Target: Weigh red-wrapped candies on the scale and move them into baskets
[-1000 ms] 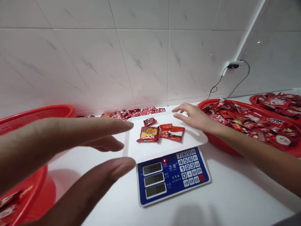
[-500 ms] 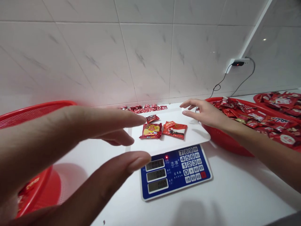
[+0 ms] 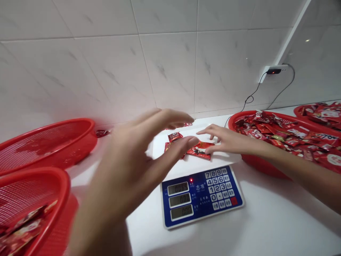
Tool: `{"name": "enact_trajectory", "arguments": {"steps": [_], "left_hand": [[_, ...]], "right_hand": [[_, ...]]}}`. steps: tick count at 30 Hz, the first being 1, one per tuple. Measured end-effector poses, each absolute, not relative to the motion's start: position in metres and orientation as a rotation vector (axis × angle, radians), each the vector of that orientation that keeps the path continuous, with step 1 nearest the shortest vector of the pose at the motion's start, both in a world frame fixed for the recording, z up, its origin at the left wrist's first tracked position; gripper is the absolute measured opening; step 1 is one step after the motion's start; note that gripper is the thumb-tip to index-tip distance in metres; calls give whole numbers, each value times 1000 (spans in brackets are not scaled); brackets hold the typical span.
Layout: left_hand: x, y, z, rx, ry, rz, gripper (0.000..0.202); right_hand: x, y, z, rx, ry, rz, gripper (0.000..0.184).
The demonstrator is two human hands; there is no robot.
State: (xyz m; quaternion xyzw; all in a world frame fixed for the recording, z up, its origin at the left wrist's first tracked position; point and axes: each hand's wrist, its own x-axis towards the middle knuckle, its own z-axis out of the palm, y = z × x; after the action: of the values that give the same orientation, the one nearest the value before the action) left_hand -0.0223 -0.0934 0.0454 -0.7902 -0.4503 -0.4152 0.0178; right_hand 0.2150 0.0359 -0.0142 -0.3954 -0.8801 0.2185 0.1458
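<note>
A digital scale (image 3: 198,209) with a blue keypad panel stands on the white table. On its white tray (image 3: 183,169) lie a flat red snack packet (image 3: 204,152) and a small dark red wrapped snack (image 3: 174,136). A third packet (image 3: 167,145) is mostly hidden behind my left thumb. My left hand (image 3: 138,153) hovers close to the camera, thumb and fingers apart, with nothing between them. From the right, my right hand (image 3: 223,139) reaches over the tray, fingers spread, its thumb at the right end of the flat red packet. Contact there is hard to tell.
Red baskets (image 3: 236,121) heaped with wrapped snacks stand at the right. Two more red baskets (image 3: 60,177) are at the left, the nearer one holding packets. Small red packets (image 3: 188,124) lie behind the tray. A cable (image 3: 249,101) runs from a wall socket (image 3: 263,73).
My left hand has moved right and farther forward, now in front of the tray's left part. My right hand has come down towards the flat red packet. The view has shifted slightly.
</note>
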Motion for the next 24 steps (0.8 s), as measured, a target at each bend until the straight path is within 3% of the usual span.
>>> {"name": "enact_trajectory", "arguments": {"steps": [2,6,8,16,19,24], "left_hand": [[-18,-72,33,-2571,-1472,-1088,38],[-22,-24,-6,-2714,-1993,-560,110],[-26,-10,-20,-2730,-2145,-404,121],[-23,-9,-31,-2875,-2094,-419,108],[-19,-9,-37,-2909,-2033,-488,101],[-20,-14,-45,-2909,-1935,-595,70]], "right_hand": [[212,36,-13,-1139,-2649,651,68],[203,35,-4,-1153,-2777,609,70],[199,36,-1,-1123,-2830,584,72],[199,45,-18,-1022,-2766,653,59],[196,40,-24,-1045,-2709,640,45],[187,29,-33,-1125,-2631,467,30]]}}
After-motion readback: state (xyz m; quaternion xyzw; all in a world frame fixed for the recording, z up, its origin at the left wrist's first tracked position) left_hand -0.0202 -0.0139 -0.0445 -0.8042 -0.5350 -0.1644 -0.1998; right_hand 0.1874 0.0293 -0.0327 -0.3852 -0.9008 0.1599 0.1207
